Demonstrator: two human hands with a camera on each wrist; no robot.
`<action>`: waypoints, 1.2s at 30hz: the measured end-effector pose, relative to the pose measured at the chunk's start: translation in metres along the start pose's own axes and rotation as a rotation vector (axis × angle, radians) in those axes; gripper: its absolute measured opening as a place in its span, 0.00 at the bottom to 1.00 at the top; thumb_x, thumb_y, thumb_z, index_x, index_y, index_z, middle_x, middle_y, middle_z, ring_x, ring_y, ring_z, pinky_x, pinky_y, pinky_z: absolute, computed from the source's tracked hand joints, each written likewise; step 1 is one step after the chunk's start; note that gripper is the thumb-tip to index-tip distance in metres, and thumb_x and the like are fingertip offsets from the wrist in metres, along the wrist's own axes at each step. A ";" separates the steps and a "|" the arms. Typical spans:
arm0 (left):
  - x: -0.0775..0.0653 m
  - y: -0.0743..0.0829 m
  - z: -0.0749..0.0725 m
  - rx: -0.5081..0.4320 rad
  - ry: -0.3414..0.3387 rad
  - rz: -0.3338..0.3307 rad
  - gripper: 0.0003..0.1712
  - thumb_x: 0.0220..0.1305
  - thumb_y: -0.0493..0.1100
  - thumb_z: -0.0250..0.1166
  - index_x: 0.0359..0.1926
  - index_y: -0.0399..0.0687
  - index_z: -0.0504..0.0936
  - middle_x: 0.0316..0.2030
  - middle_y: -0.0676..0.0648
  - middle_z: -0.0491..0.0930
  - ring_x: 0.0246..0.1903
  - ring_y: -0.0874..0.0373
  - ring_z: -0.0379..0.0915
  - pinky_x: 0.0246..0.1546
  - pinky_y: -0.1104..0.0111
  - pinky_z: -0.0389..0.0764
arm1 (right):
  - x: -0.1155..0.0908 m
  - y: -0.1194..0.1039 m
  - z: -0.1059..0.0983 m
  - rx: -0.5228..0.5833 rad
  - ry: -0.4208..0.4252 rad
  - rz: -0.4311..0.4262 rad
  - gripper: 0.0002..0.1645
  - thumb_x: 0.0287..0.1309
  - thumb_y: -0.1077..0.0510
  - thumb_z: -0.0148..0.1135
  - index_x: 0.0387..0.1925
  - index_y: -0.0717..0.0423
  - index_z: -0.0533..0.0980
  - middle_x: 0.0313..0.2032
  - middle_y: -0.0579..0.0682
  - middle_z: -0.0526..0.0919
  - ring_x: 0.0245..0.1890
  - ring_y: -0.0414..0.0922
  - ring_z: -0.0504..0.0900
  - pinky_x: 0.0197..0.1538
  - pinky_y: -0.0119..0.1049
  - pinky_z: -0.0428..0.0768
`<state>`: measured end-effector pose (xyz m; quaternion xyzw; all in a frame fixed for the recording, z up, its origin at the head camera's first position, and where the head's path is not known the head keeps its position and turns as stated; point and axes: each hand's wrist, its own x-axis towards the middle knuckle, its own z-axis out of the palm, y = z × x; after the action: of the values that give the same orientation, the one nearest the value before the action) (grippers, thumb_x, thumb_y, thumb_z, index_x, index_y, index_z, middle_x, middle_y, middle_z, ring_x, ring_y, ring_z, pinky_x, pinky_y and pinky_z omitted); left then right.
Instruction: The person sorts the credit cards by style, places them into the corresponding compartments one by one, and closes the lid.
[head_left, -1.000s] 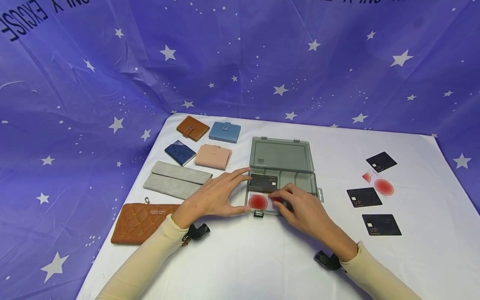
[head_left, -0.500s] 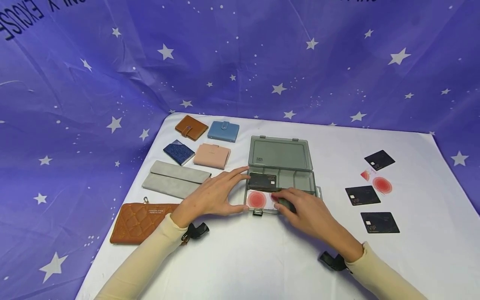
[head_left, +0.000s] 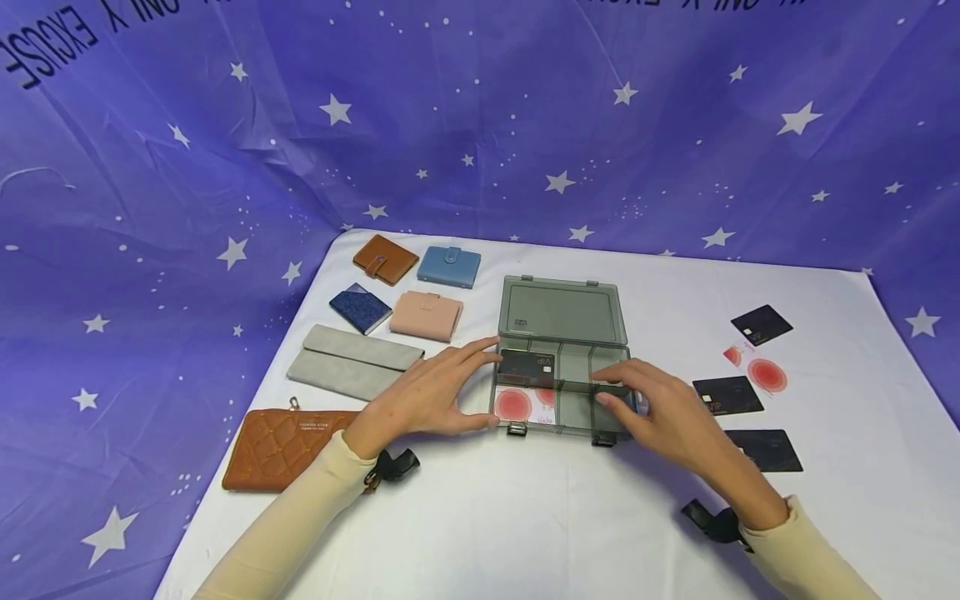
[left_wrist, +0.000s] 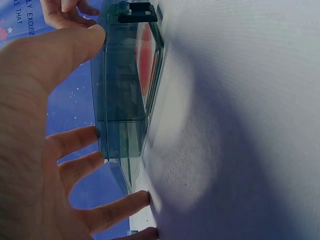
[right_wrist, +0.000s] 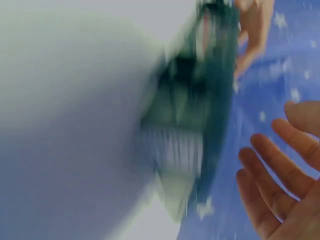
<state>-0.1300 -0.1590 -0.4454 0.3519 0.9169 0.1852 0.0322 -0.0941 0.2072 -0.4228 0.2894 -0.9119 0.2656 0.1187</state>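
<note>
Box [head_left: 574, 408] sat at 12 o'clock, left hand [head_left: 423, 398] splayed against its 9, right hand [head_left: 660, 408] empty and loose near 4, so bracing it while laying cards [head_left: 514, 406] flat seemed smart.

The left sleeve [head_left: 288, 523] is plain cream, close-fitting. Beside its cuff [head_left: 354, 448] sits a stubby black left wrist camera [head_left: 397, 464]. Well apart from that sleeve, a matching right sleeve [head_left: 808, 553] adjoins a black right wrist camera [head_left: 712, 522].
</note>
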 end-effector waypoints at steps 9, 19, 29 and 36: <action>0.001 -0.001 0.000 0.003 0.007 0.006 0.51 0.63 0.76 0.69 0.78 0.56 0.71 0.84 0.54 0.57 0.70 0.47 0.73 0.55 0.48 0.83 | -0.021 0.078 -0.045 0.076 0.034 0.117 0.25 0.56 0.67 0.81 0.55 0.47 0.88 0.51 0.43 0.91 0.54 0.21 0.80 0.54 0.17 0.69; 0.002 0.001 0.001 0.004 0.006 0.009 0.52 0.62 0.77 0.69 0.79 0.57 0.70 0.84 0.55 0.57 0.71 0.47 0.72 0.56 0.48 0.82 | -0.065 0.148 -0.058 -0.005 -0.102 0.271 0.26 0.60 0.59 0.81 0.60 0.53 0.85 0.60 0.62 0.87 0.71 0.46 0.77 0.61 0.08 0.59; 0.000 0.001 0.000 0.009 -0.004 -0.010 0.52 0.62 0.77 0.68 0.79 0.58 0.70 0.84 0.56 0.56 0.72 0.48 0.71 0.57 0.47 0.82 | -0.078 0.173 -0.068 -0.099 -0.080 0.205 0.30 0.47 0.60 0.88 0.54 0.48 0.87 0.53 0.56 0.89 0.58 0.47 0.77 0.61 0.08 0.50; -0.001 0.001 0.000 0.011 -0.003 -0.014 0.52 0.62 0.78 0.68 0.79 0.59 0.70 0.84 0.56 0.56 0.71 0.48 0.71 0.56 0.47 0.82 | -0.081 0.180 -0.076 -0.084 -0.155 0.188 0.37 0.41 0.61 0.91 0.56 0.55 0.86 0.54 0.63 0.87 0.56 0.61 0.77 0.62 0.08 0.45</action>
<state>-0.1289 -0.1587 -0.4448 0.3458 0.9204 0.1794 0.0330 -0.1309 0.4116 -0.4644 0.2172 -0.9518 0.2138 0.0346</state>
